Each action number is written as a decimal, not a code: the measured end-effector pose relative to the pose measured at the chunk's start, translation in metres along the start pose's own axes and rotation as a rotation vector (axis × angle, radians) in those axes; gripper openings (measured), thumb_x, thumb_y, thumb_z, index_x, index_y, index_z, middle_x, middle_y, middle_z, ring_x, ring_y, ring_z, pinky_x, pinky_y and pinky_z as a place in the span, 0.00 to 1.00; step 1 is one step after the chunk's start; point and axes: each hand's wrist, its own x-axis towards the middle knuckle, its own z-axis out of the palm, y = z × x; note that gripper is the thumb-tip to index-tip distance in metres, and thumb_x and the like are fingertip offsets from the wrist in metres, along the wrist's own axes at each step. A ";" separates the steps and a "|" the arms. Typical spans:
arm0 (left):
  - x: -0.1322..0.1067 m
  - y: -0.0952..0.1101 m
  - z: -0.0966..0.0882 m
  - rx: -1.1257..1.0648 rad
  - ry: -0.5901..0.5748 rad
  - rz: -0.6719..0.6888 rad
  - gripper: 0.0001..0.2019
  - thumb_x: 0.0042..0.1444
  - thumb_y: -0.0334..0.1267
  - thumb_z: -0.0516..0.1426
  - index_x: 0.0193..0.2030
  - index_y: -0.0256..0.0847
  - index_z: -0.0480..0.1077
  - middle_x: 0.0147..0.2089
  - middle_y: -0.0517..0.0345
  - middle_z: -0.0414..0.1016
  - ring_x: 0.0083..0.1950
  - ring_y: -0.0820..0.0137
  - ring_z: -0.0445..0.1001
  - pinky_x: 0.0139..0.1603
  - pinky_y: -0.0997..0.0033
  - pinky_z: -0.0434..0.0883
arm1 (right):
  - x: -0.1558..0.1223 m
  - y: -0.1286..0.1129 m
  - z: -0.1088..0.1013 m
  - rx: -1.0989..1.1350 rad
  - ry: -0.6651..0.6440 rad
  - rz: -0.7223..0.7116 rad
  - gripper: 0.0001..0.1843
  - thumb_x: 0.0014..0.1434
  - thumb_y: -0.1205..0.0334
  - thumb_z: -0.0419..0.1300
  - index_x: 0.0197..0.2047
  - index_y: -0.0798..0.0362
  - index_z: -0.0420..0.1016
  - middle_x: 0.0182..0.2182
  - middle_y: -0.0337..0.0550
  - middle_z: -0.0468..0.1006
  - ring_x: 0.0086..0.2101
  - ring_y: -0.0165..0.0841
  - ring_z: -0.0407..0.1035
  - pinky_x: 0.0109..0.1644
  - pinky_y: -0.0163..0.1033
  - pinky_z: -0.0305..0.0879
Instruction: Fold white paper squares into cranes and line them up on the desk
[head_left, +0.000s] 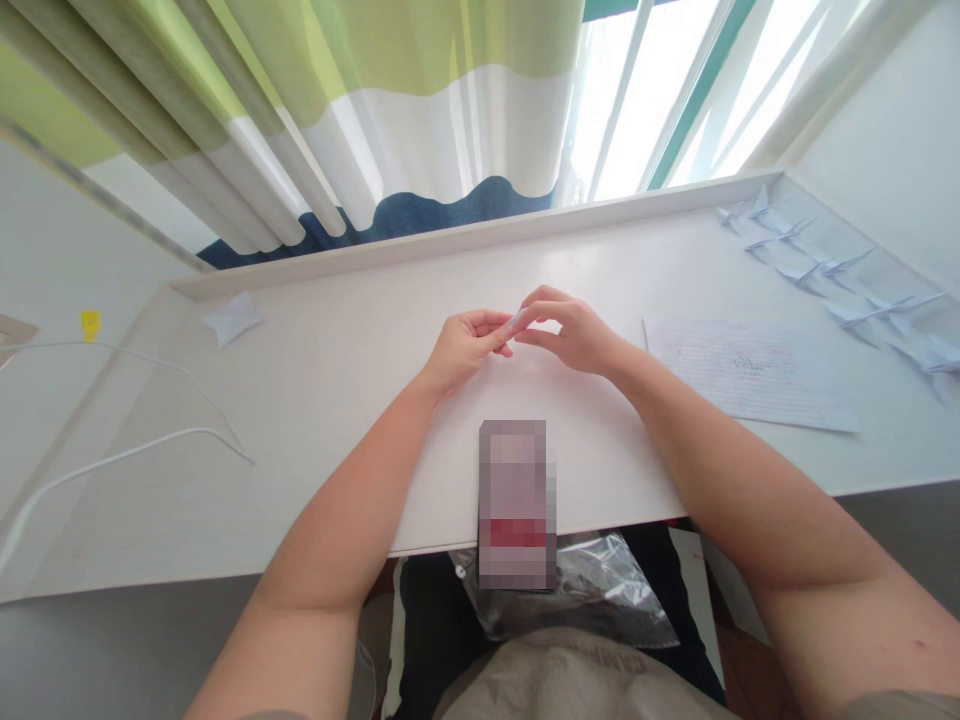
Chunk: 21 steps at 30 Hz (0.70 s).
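Over the middle of the white desk, my two hands meet around a small piece of folded white paper. My left hand pinches it between thumb and fingers. From the other side, the curled fingertips of my right hand are closed at the paper's upper edge. Most of the paper is hidden by the fingers. Nearer to me, a phone with a blurred-out screen lies at the desk's front edge, partly overhanging it.
Several folded white paper cranes line the right side. Handwritten sheets lie beside my right forearm. At the far left are a folded paper piece and a white cable. A clear plastic bag rests on my lap.
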 end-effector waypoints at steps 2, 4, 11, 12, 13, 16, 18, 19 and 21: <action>-0.001 0.001 -0.001 -0.009 -0.049 -0.007 0.26 0.46 0.56 0.82 0.45 0.40 0.87 0.42 0.50 0.90 0.37 0.67 0.84 0.49 0.61 0.79 | 0.001 -0.001 0.002 0.032 0.019 0.023 0.20 0.68 0.38 0.70 0.38 0.47 0.84 0.42 0.45 0.81 0.44 0.41 0.77 0.53 0.56 0.77; -0.002 0.003 -0.002 -0.008 -0.083 -0.005 0.26 0.46 0.56 0.81 0.44 0.40 0.88 0.43 0.50 0.90 0.40 0.65 0.86 0.51 0.60 0.79 | 0.002 -0.002 0.004 0.074 0.052 0.073 0.22 0.64 0.37 0.73 0.39 0.48 0.82 0.39 0.44 0.82 0.42 0.41 0.77 0.53 0.56 0.78; -0.004 0.003 0.001 0.011 -0.087 -0.003 0.24 0.50 0.55 0.80 0.46 0.42 0.89 0.44 0.48 0.91 0.44 0.62 0.86 0.55 0.56 0.80 | 0.002 -0.003 0.004 0.236 0.102 0.281 0.21 0.55 0.48 0.80 0.47 0.49 0.85 0.34 0.41 0.84 0.34 0.37 0.77 0.41 0.47 0.77; -0.004 0.003 0.002 0.017 -0.089 0.002 0.24 0.50 0.56 0.80 0.47 0.41 0.89 0.45 0.48 0.91 0.44 0.62 0.86 0.55 0.55 0.81 | 0.002 -0.004 0.003 0.260 0.089 0.315 0.21 0.55 0.49 0.80 0.47 0.50 0.85 0.32 0.41 0.84 0.32 0.37 0.77 0.39 0.47 0.76; -0.005 0.003 0.002 0.020 -0.089 0.007 0.25 0.50 0.56 0.80 0.47 0.41 0.89 0.45 0.47 0.91 0.45 0.62 0.87 0.55 0.55 0.81 | 0.002 -0.004 0.003 0.293 0.081 0.341 0.22 0.55 0.48 0.81 0.47 0.50 0.85 0.31 0.41 0.84 0.32 0.37 0.77 0.39 0.47 0.76; -0.006 0.005 0.004 0.017 -0.081 0.016 0.25 0.51 0.55 0.80 0.48 0.40 0.88 0.46 0.46 0.91 0.47 0.60 0.87 0.57 0.54 0.81 | 0.002 -0.007 0.003 0.424 0.098 0.354 0.25 0.57 0.39 0.80 0.46 0.50 0.85 0.33 0.43 0.86 0.35 0.39 0.80 0.44 0.49 0.80; -0.006 0.006 0.005 0.013 -0.056 0.013 0.24 0.51 0.54 0.80 0.48 0.40 0.88 0.46 0.46 0.91 0.47 0.60 0.88 0.57 0.54 0.81 | 0.003 -0.008 0.005 0.482 0.121 0.341 0.28 0.60 0.32 0.76 0.43 0.50 0.85 0.35 0.46 0.87 0.37 0.39 0.81 0.48 0.50 0.82; -0.006 0.006 0.006 0.007 -0.037 0.010 0.24 0.51 0.53 0.80 0.47 0.40 0.87 0.46 0.47 0.91 0.46 0.60 0.88 0.57 0.53 0.81 | 0.004 -0.009 0.007 0.492 0.130 0.340 0.30 0.61 0.29 0.74 0.41 0.50 0.85 0.36 0.47 0.88 0.37 0.38 0.81 0.48 0.51 0.82; -0.006 0.004 0.008 -0.012 0.011 0.006 0.24 0.50 0.54 0.80 0.46 0.40 0.86 0.46 0.47 0.91 0.45 0.61 0.88 0.57 0.54 0.81 | 0.004 -0.009 0.009 0.486 0.148 0.339 0.31 0.60 0.27 0.74 0.40 0.50 0.85 0.36 0.46 0.88 0.37 0.37 0.81 0.48 0.50 0.82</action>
